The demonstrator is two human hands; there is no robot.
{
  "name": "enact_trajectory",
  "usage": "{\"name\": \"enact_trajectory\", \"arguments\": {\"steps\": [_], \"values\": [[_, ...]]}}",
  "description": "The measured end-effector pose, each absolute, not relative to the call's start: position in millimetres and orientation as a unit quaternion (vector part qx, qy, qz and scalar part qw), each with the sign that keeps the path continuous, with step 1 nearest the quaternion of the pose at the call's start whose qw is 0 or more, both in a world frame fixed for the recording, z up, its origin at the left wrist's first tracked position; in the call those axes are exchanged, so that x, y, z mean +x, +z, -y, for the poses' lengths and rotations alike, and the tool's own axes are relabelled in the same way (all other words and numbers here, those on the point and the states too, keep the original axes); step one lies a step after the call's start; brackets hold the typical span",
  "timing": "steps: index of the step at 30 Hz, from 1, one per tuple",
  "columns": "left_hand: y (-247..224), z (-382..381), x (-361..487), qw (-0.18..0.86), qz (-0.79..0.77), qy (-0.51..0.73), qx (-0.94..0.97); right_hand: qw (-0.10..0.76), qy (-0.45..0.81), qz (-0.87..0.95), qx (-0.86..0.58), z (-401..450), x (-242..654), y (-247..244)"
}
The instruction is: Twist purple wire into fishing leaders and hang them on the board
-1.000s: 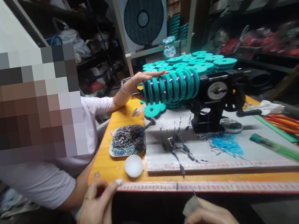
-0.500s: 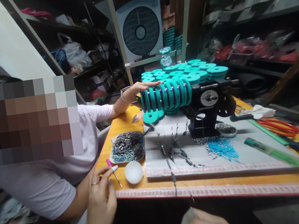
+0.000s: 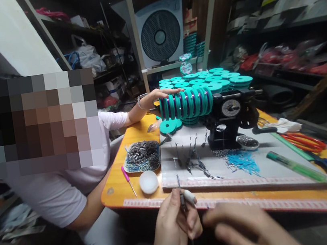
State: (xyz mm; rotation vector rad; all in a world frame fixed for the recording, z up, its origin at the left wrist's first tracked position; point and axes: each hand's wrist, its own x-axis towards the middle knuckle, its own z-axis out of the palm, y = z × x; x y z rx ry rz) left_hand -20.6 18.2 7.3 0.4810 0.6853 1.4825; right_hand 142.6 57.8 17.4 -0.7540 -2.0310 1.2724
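Observation:
Over the table's front edge, my left hand [image 3: 174, 222] is closed around a fishing rig [image 3: 182, 201], a small dark cylindrical weight on a thin line with a loop at its upper end. A white finger cot [image 3: 189, 196] covers one of its fingertips. Just to the right, my right hand [image 3: 247, 222] is smeared by motion, so whether it holds anything cannot be made out. Several similar rigs [image 3: 200, 166] with dark weights lie on the grey board [image 3: 250, 179] beyond my hands.
Left of the board are a tray of dark weights [image 3: 142, 154], a round white container [image 3: 148, 182] and a pink-handled tool [image 3: 126, 175]. Blue pieces [image 3: 243, 162] lie below a black winding machine [image 3: 224, 130]. A co-worker's hand [image 3: 162, 93] rests on its teal spools [image 3: 187, 105].
My left hand moved right from beside the white container and took hold of the rig at the table's edge. My right hand, earlier pinching a greyish flat piece, has shifted and blurred.

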Motion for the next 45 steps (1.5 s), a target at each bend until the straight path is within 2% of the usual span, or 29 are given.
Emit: {"name": "enact_trajectory", "arguments": {"steps": [2,3,4,8,10,18,26,34,45], "values": [[9.2,-15.3,-23.7,0.666,-0.299,0.651,0.207,0.359,0.583,0.654,-0.323,-77.4,135.1,41.6],[9.5,-14.2,-24.4,0.662,-0.306,0.651,0.211,0.357,0.646,0.602,-0.304,-87.9,127.7,51.4],[9.5,-13.4,-24.6,0.655,-0.316,0.652,0.217,0.336,0.704,0.559,-0.281,-98.2,118.6,59.0],[8.7,-12.3,-22.3,0.618,-0.338,0.661,0.259,0.147,0.847,0.483,-0.17,-126.2,81.8,65.7],[7.9,-10.2,-20.5,0.623,-0.315,0.662,0.272,0.119,0.87,0.456,-0.147,-129.6,72.2,58.8],[-6.1,9.5,-8.2,0.666,-0.259,0.671,0.199,0.174,0.876,0.399,-0.21,-119.2,70.2,47.4],[-23.1,26.6,2.2,0.718,-0.181,0.648,0.178,0.204,0.867,0.407,-0.202,-117.7,68.6,48.6],[-50.2,44.8,3.8,0.717,-0.113,0.663,0.182,0.223,0.856,0.422,-0.199,-118.4,72.2,46.3],[-54.8,53.7,6.4,0.716,-0.123,0.676,0.126,0.239,0.851,0.422,-0.199,-119.7,69.9,44.9]]}}
